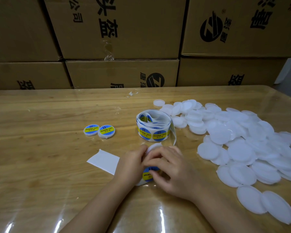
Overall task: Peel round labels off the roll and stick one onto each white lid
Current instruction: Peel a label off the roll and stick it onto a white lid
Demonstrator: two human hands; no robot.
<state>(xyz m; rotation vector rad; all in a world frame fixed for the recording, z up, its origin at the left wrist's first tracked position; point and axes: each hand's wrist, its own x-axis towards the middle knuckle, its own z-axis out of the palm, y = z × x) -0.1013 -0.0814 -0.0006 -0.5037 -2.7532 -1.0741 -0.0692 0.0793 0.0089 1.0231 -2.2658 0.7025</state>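
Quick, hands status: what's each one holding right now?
Left hand: grips the white lid.
Right hand: pinches the round label.

The roll point(154, 126) of white backing stands loosely wound mid-counter, with round blue-and-yellow labels point(159, 135) on its outside. Its strip point(174, 137) trails down the right side. Nearer, one label point(148, 174) shows, partly covered, with a bare lid point(154, 147) just behind it. Two labelled lids point(99, 131) touch at left. Bare white lids point(233, 140) lie heaped and overlapping at right.
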